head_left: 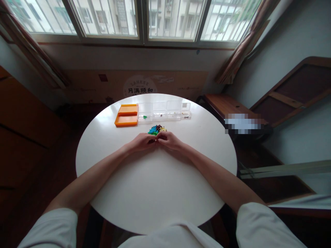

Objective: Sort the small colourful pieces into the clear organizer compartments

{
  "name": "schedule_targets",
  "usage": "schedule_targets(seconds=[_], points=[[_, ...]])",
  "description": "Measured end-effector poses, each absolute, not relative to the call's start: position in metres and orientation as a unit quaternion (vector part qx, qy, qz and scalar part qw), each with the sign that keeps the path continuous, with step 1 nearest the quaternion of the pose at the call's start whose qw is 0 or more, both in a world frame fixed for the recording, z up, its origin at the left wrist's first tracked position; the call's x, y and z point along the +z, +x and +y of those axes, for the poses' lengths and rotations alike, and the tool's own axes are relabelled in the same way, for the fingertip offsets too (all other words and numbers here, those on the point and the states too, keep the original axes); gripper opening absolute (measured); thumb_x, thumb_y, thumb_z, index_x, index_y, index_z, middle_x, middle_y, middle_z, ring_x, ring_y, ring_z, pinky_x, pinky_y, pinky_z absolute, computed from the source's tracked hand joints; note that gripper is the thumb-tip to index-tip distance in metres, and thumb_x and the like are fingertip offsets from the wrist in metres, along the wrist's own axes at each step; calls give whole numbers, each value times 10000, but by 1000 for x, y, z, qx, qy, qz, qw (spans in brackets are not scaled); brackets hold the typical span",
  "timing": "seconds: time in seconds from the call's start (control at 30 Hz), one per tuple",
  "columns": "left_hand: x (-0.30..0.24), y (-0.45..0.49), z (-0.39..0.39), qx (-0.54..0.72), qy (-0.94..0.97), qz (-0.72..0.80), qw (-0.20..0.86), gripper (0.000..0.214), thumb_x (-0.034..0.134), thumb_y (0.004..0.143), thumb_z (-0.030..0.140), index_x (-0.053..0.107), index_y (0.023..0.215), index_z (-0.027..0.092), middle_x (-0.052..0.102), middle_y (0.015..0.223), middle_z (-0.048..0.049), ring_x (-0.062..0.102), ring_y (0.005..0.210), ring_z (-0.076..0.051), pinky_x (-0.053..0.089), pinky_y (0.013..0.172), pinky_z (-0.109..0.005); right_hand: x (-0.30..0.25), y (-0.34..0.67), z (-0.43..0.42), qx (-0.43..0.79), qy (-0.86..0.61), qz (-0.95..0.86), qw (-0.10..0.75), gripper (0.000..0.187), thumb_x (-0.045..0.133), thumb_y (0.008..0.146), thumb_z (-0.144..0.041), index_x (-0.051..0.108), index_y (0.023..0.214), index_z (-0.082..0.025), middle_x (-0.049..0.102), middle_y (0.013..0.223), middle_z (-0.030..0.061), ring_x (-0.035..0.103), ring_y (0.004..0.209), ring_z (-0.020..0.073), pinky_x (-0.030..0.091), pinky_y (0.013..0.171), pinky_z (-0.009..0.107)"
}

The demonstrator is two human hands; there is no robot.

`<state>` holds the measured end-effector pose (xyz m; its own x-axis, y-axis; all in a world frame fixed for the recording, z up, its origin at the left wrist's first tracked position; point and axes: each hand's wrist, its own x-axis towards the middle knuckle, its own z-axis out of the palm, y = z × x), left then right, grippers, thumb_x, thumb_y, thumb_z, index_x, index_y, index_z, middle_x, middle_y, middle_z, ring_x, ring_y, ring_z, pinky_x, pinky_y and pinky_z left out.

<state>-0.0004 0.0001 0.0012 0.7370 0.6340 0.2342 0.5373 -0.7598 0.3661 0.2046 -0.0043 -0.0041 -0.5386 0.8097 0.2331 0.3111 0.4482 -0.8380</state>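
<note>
Left hand (143,142) and right hand (168,140) brought together fingertip to fingertip on table (155,193), fingers curled; anything pinched too small to tell. Bricks (156,130) heaped just beyond, within reach. Orange tray (126,115), clear boxes (165,111) lined behind.

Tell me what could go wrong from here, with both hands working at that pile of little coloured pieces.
1. The left hand and right hand meet fingertip to fingertip right beside the pile of small pieces; a nudge could scatter it over the smooth white table.
2. Whatever the fingers pinch is too small to see; it could slip and roll away.
3. The clear compartment box lies behind the pile, so reaching it means crossing the pieces.
</note>
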Motion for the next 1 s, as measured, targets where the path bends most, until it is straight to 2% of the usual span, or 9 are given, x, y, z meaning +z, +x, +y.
schedule_targets(seconds=[0.43, 1.0], points=[[-1, 0, 1, 182, 920, 321, 133, 301, 460, 888, 349, 670, 798, 154, 602, 641, 7, 429, 545, -63, 280, 550, -174, -4, 204, -5, 386, -355, -786, 326, 149, 545, 754, -168, 659, 846, -144, 649, 792, 18, 563, 726, 124, 450, 710, 251], [-1, 1, 1, 175, 921, 321, 135, 278, 468, 883, 327, 678, 823, 155, 618, 656, 7, 428, 538, -62, 284, 552, -174, -7, 205, -5, 386, -357, -784, 330, 148, 533, 747, -158, 653, 833, -145, 633, 769, 11, 543, 701, 116, 427, 674, 239]])
